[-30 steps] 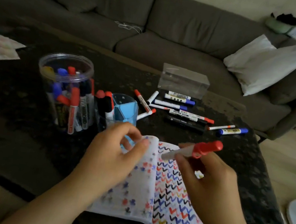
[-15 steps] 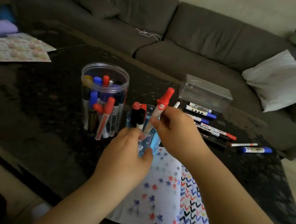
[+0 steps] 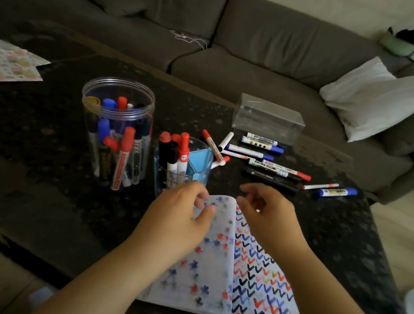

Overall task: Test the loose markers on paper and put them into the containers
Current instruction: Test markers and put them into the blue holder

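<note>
Under left hand (image 3: 178,214), paper (image 3: 216,266) part-hidden

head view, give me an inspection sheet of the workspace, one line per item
surface: dark speckled table, paper and markers spread on it.
job's things: round clear jar and blue cup both hold upright markers; loose markers lie beyond the cup; test paper covered in coloured ticks, its left page folded over.
clutter: clear box behind the loose markers; patterned sheet at far left.
grippers: left hand rests on the folded page, fingers curled at its edge; right hand holds nothing, fingers loosely curled above the paper.
cables: white cord on the sofa seat.
surroundings: grey sofa with white pillow.
</note>
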